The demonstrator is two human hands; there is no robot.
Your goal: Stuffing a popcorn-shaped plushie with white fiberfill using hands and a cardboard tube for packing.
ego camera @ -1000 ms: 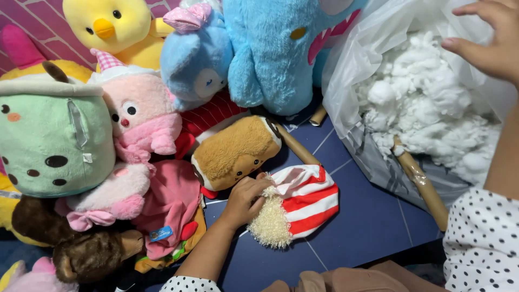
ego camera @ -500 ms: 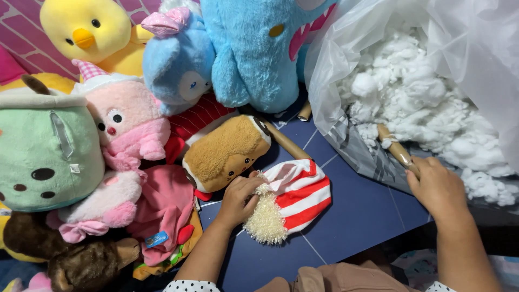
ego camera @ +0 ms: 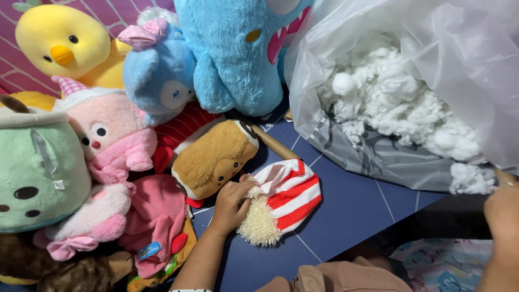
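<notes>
Gripping striped plush (ego camera: 289, 197), left hand (ego camera: 231, 203); clear bag (ego camera: 432, 86) right

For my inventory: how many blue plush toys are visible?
2. A small blue plush with a pink bow sits at top centre; a large blue plush stands right of it. Others may be hidden.

Right hand (ego camera: 503, 216) withdrawn from stuffing bag (ego camera: 378, 157) (toward frame edge).

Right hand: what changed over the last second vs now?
The right hand came down from the upper right over the stuffing bag and now sits at the frame's lower right edge, by a wooden stick end; its grasp is cut off. Unchanged: the left hand holds the striped plush cover on the blue floor; the plush toys did not move.
</notes>
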